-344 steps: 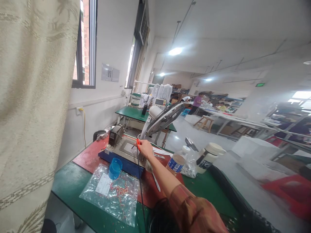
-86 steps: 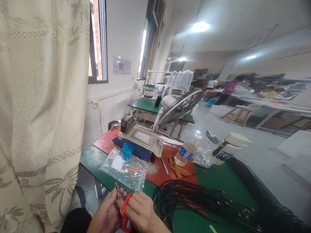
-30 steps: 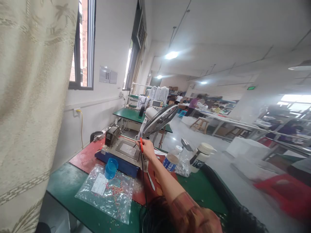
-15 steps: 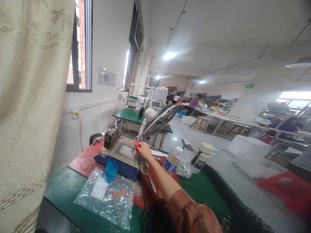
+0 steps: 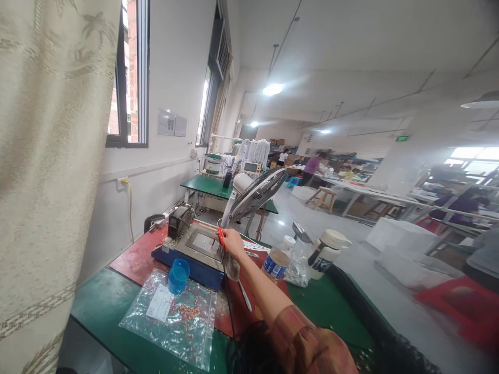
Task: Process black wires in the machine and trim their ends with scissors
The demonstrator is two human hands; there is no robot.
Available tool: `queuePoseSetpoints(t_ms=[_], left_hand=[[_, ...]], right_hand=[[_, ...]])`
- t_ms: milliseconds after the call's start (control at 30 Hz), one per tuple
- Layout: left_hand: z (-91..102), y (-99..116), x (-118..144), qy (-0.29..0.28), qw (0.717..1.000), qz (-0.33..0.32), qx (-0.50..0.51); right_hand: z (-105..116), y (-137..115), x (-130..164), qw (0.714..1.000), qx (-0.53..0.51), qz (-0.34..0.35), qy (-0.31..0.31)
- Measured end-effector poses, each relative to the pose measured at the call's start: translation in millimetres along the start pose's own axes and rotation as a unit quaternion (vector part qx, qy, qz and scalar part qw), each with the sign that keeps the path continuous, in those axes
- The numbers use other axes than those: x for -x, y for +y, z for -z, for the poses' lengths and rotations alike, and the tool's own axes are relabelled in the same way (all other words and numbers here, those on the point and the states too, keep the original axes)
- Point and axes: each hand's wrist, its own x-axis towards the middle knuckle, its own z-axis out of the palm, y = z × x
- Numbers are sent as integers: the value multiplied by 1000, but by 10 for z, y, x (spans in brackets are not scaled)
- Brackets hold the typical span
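Observation:
My right hand [image 5: 233, 242] reaches out over the flat metal plate of a blue-based machine [image 5: 197, 249]. It grips a thin black cable [image 5: 228, 301] and a red-handled tool [image 5: 221, 238], with the cable's end held down at the plate. The cable runs back from the hand to a black bundle [image 5: 253, 353] at the bottom edge. My left hand is out of view. A clear plastic bag [image 5: 173, 317] with small red parts lies in front of the machine, and a blue cup [image 5: 178, 276] stands on it.
A tilted fan [image 5: 255, 193] stands behind the machine. To the right are a plastic bottle [image 5: 275, 262], a clear bag and a white jug [image 5: 329, 252]. A curtain [image 5: 47, 176] hangs at the left. Other people work at far tables [image 5: 312, 167].
About three seconds ago both hands held the cable and red tool close to my body. Since then the right hand has reached out to the machine plate; over the last second it has barely moved.

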Motion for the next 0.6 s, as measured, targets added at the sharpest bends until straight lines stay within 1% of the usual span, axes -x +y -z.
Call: queuePoseSetpoints(t_ms=[133,267,433,600], left_hand=[[-20,25,-46,-3,1000,8,-3],[-7,16,-18,-5,1000,23,-11],[12,-32,73,-6,999,42,-21],[41,-112,228,-8,998,56,-31]], right_hand=[[19,-11,5,1000,3,3,4],[30,-19,3,1000,8,2,5],[6,-2,-10,1000,9,11,2],[2,-10,-8,1000,12,14,0]])
